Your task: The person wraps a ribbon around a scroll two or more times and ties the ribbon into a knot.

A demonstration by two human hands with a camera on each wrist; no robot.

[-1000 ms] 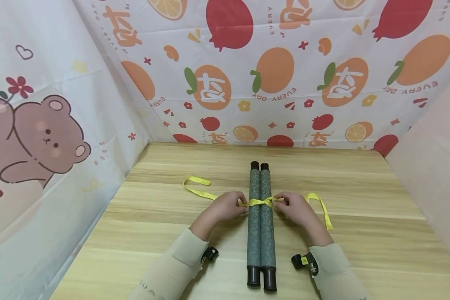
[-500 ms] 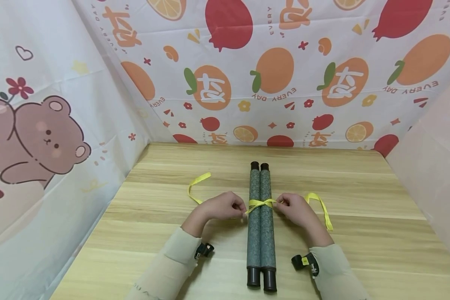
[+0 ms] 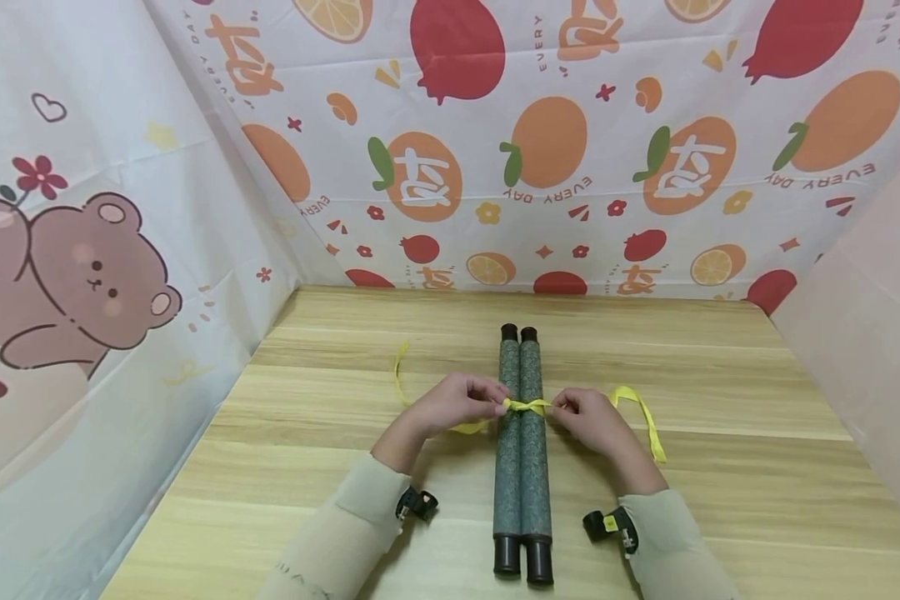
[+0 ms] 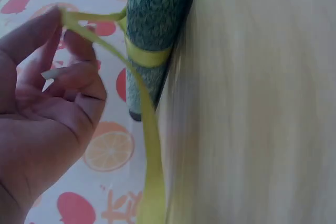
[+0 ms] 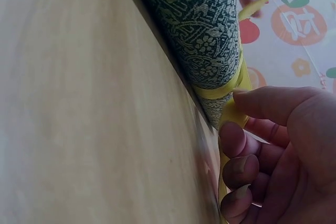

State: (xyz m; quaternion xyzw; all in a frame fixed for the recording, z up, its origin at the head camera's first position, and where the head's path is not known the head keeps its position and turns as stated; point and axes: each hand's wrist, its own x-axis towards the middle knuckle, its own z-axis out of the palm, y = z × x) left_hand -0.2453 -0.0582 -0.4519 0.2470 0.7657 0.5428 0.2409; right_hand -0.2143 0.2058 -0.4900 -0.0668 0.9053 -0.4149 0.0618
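Note:
Two green patterned rolls (image 3: 522, 450) with black end caps lie side by side on the wooden table (image 3: 720, 492), running away from me. A yellow ribbon (image 3: 527, 406) goes round both near their middle. My left hand (image 3: 461, 402) pinches the ribbon's left strand right at the rolls; the left wrist view has that strand (image 4: 142, 124) running from my fingertips (image 4: 58, 19) down past the roll (image 4: 152, 24). My right hand (image 3: 585, 414) pinches the right strand beside the rolls. Its curled fingers (image 5: 247, 140) sit against the ribbon (image 5: 231, 90) on the roll (image 5: 199, 35).
The ribbon's right tail (image 3: 645, 417) trails over the table past my right hand; the left tail (image 3: 401, 379) loops behind my left hand. Printed fruit cloth (image 3: 540, 142) walls the back, a bear-print cloth (image 3: 82, 275) the left, a plain panel (image 3: 862, 333) the right.
My left hand has moved right, up against the rolls, drawing the left ribbon tail in with it. My right hand has stayed where it was.

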